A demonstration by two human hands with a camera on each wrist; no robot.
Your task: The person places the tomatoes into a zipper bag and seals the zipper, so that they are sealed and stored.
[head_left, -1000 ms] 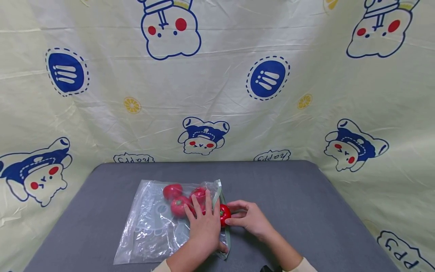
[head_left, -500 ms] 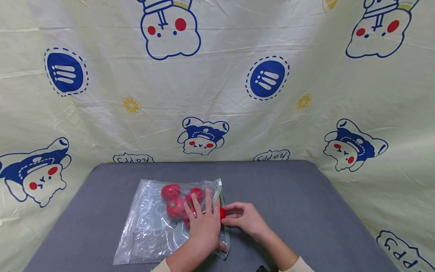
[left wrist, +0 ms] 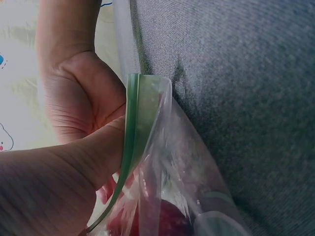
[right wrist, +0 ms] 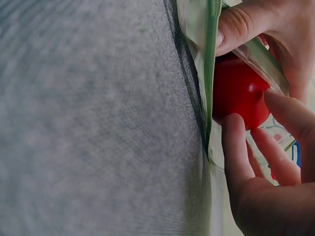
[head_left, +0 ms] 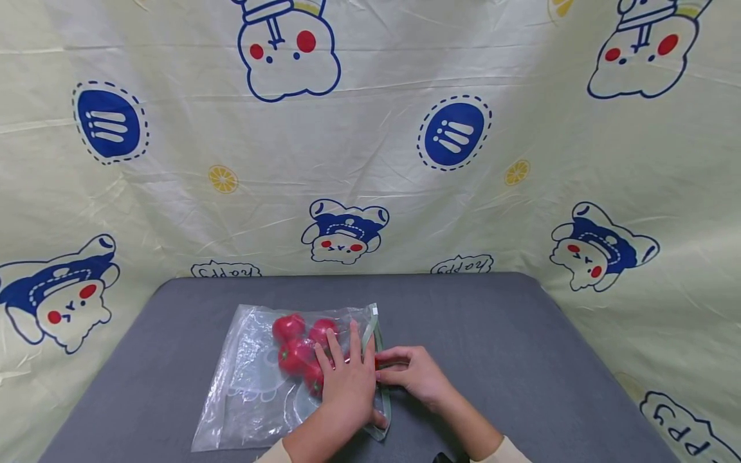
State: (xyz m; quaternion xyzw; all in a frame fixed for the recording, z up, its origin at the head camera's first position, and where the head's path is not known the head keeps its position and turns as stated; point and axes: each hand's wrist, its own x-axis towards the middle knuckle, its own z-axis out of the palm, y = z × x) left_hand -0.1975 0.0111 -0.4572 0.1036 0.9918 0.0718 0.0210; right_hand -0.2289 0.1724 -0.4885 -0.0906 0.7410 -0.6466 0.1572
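Note:
A clear zip bag point(head_left: 249, 392) with a green zip strip point(left wrist: 131, 118) lies on its side, mouth facing right. Several red tomatoes point(head_left: 288, 328) show through the plastic. My left hand point(head_left: 349, 389) rests on the bag beside its mouth, fingers straight and spread; its thumb lies against the lower edge of the mouth in the right wrist view. At the opening, my right hand point(head_left: 419, 379) holds another tomato point(right wrist: 241, 93) between thumb and fingertips, and this tomato sits between the two sides of the mouth. In the head view the left hand mostly hides it.
The bag lies on a grey cloth-covered table point(head_left: 492, 334). Behind and beside the table hangs a pale curtain point(head_left: 370, 141) with cartoon prints. A small black object point(head_left: 442, 458) shows at the bottom edge by the right sleeve.
My right hand has moved left, taking the held tomato into the bag's mouth. The tomatoes inside have shifted left, and one has come out lower beside the left hand, which stays in place.

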